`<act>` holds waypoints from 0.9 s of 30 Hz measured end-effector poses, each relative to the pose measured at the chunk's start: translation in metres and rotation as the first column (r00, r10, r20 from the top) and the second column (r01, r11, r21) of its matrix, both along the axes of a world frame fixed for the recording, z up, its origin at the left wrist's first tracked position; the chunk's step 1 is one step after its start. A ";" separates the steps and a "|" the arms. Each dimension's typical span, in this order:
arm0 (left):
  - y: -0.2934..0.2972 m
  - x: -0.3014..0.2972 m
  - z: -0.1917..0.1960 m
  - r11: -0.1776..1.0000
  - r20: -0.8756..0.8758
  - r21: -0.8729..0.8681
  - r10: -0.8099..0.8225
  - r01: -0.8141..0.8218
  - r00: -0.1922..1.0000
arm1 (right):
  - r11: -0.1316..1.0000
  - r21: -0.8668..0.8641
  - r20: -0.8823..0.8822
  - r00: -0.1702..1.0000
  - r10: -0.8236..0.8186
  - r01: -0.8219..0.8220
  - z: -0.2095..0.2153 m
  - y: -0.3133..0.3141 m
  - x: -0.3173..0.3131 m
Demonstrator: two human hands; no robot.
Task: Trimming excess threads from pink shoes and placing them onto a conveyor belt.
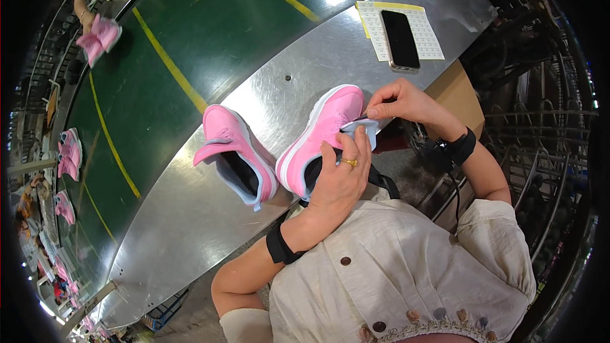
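A pink sneaker (327, 117) with a white sole stands on the metal table edge right in front of me. My left hand (343, 171) wraps over its opening and grips it, fingers pressing the light-blue lining of the tongue (362, 132) outward. Thumb and finger of my right hand (403, 101) are pinched together beside the tongue, with a thin dark bit showing at their tips; I cannot make out what it is. To the left, apart from both hands, the matching pink sneaker (222, 127) has its tongue folded open and its dark insole showing.
A dark phone (400, 39) lies on a printed sheet (429, 33) at the far right of the metal table (171, 203). Beyond runs a green conveyor belt (190, 32) with yellow lines. Across it, another person's hand (87, 20) holds a pink shoe. Wire racks (540, 159) stand at right.
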State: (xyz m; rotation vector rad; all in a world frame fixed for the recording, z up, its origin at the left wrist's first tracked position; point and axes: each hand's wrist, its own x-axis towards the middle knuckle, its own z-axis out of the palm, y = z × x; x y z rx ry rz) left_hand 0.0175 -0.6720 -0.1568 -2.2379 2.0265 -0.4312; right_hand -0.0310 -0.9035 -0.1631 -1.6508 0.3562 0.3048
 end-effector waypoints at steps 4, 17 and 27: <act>-0.001 0.001 -0.002 1.000 -0.029 -0.016 0.018 -0.019 0.999 | 0.999 -0.005 0.039 0.998 -0.042 0.042 0.002 0.000 0.000; -0.005 0.023 -0.001 0.976 -0.059 -0.052 0.208 -0.211 0.976 | 0.957 -0.060 0.046 0.959 -0.281 0.284 -0.001 -0.002 0.007; 0.012 0.069 -0.005 0.683 -0.546 -0.269 0.473 -0.679 0.692 | 0.757 0.576 -0.087 0.944 -0.318 0.308 -0.043 0.081 0.036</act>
